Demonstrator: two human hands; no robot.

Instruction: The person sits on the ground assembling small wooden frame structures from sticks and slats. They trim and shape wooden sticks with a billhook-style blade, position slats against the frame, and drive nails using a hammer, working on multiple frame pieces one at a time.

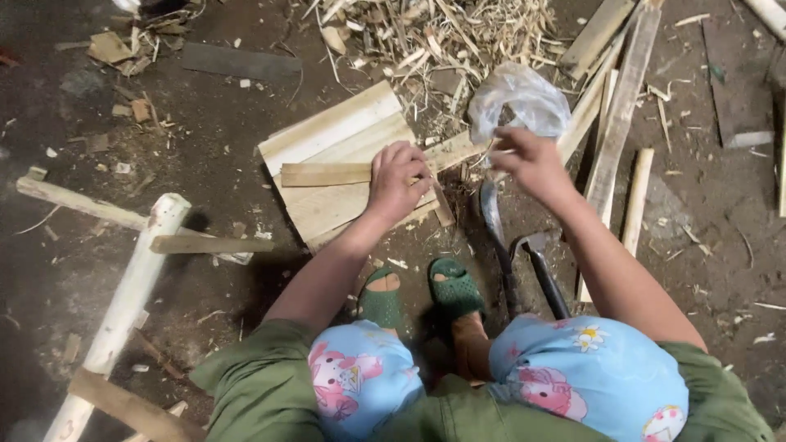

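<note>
The thin wooden slat lies flat across the stacked pale boards on the dirt floor, straight ahead of your knees. Your left hand presses down on its right end, fingers curled over it. Your right hand hovers beside the crumpled plastic bag; you cannot tell whether it pinches anything. A curved blade and a hammer lie below it, near your green sandals.
</note>
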